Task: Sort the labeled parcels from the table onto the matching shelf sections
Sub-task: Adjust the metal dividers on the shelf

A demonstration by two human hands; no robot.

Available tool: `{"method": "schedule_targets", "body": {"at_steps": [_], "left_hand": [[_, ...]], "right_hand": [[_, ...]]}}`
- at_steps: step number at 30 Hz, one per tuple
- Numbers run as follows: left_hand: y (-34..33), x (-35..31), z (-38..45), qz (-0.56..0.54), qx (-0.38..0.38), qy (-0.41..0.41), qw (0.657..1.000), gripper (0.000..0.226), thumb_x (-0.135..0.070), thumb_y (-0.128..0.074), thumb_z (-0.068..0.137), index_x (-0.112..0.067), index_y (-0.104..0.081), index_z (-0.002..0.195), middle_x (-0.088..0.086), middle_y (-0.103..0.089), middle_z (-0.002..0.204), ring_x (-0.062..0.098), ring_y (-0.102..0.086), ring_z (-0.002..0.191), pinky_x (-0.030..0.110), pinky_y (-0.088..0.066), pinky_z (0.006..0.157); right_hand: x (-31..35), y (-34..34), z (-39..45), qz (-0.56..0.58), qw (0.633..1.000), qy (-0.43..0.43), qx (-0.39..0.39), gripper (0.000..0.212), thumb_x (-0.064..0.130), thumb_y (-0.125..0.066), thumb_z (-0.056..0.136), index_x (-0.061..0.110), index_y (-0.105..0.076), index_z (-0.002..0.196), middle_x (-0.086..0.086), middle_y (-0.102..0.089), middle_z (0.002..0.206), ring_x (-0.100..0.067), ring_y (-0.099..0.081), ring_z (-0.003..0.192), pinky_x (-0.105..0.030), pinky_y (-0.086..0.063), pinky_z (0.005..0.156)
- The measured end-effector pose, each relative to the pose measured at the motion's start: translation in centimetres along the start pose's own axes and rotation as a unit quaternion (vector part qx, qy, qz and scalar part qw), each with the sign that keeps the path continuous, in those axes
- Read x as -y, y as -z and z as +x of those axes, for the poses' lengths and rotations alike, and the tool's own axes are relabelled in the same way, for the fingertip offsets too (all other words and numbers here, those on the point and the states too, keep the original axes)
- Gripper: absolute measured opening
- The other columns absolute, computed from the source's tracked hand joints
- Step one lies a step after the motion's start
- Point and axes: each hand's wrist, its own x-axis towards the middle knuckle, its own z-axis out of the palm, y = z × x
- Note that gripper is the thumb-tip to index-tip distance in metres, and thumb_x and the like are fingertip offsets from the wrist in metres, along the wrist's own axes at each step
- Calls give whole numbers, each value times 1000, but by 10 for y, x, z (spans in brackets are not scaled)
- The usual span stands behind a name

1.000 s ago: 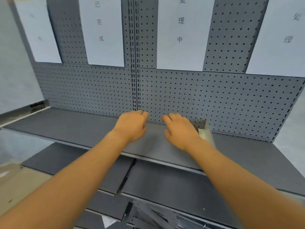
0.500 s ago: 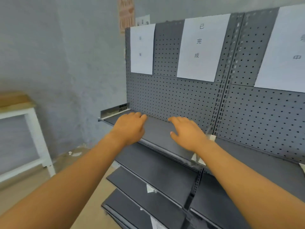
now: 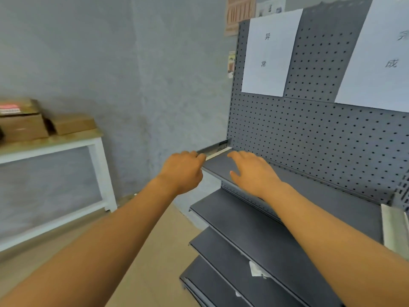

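Parcels (image 3: 44,125) on table (image 3: 66,140), well left of both empty hands (image 3: 183,171)

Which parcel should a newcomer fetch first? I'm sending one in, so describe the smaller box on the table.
Find the white table with the wooden top against the grey wall, left of the shelf. Two cardboard boxes sit there; the smaller box is the right one. It is lower and plain, while its taller neighbour carries a red label.

- White sheet (image 3: 269,54) on the shelf's pegboard (image 3: 309,134): "异常", one character above the other.
- Right sheet (image 3: 380,56), cut off: "成" readable, upper character partly visible.
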Motion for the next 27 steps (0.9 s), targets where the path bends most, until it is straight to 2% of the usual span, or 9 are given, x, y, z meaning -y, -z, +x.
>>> {"method": "schedule_targets", "body": {"at_steps": [2,6,9,16,23,27], "left_hand": [[-15,19,19,5,-6,1,1000,31,-25,-40,101,-13,-49,128,9,-60,116,29,-59,99,35,-43,74],[-41,55,61,3,-7,13,1000,33,-26,-40,101,-14,-49,131,8,-61,121,29,-59,103,38,-50,81],[-60,79,89,11,12,10,1000,34,-28,-40,102,-16,-48,133,7,-60,123,28,-60,104,36,-48,80],[-111,132,139,48,29,-7,998,33,-24,-40,100,-13,-49,130,7,-60,117,28,-60,100,34,-40,72],[-161,168,195,56,20,-72,996,30,-23,-40,100,-13,-49,126,8,-59,112,28,-58,98,32,-34,70],[-192,190,225,47,9,-122,991,30,-24,-40,100,-13,-49,126,7,-59,112,28,-59,99,32,-34,71]], "right_hand": [[0,-12,29,-3,1000,5,0,50,25,-46,102,14,-34,149,-9,-48,143,-29,-43,131,-42,-38,106],[-10,-39,88,10,1000,-7,0,49,26,-46,103,14,-35,149,-9,-47,144,-30,-42,132,-41,-37,106],[-13,-59,128,35,999,-23,18,49,25,-45,103,15,-34,149,-8,-46,146,-28,-41,133,-39,-35,107],[-14,-85,200,24,999,-18,25,43,24,-45,101,17,-41,143,-6,-53,133,-26,-46,124,-37,-40,99],[-37,-119,237,18,987,-141,78,40,27,-42,104,13,-45,141,-10,-52,138,-30,-49,124,-41,-46,98],[-30,-139,262,61,967,-226,101,42,33,-39,105,11,-45,140,-11,-55,136,-30,-53,120,-44,-49,95]]}}
